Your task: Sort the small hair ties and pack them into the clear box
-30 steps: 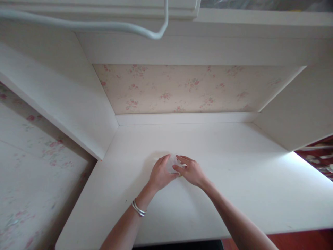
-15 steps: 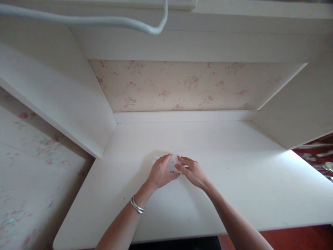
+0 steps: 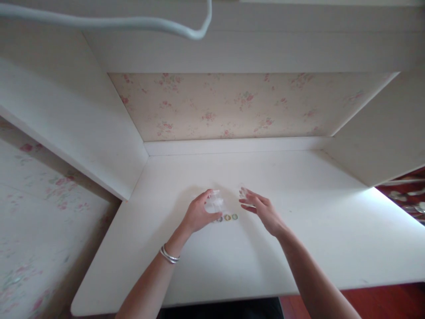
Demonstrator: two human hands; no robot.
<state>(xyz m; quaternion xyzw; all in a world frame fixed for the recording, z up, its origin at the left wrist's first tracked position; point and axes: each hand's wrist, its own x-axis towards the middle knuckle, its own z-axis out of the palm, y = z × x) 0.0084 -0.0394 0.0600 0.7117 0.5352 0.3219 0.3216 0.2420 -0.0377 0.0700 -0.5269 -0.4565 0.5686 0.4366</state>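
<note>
My left hand is closed around a small clear plastic box close to the white desktop, its thumb along the near side. To the right, my right hand is raised a little and grips a thin clear plastic piece, perhaps a lid. Just in front of the box, small rings lie in a row on the desk: a gold-coloured ring, a greenish ring and a greyish ring partly behind my left thumb. Several fingers of the right hand overlap the clear piece.
The white desk has panels on both sides and floral wallpaper behind it. A thick white cable or tube hangs across the upper left. A dark object shows below the desk's front edge.
My hands have moved apart, the right one going right with the clear piece. The box remains in my left hand. The rings now show in front of it.
</note>
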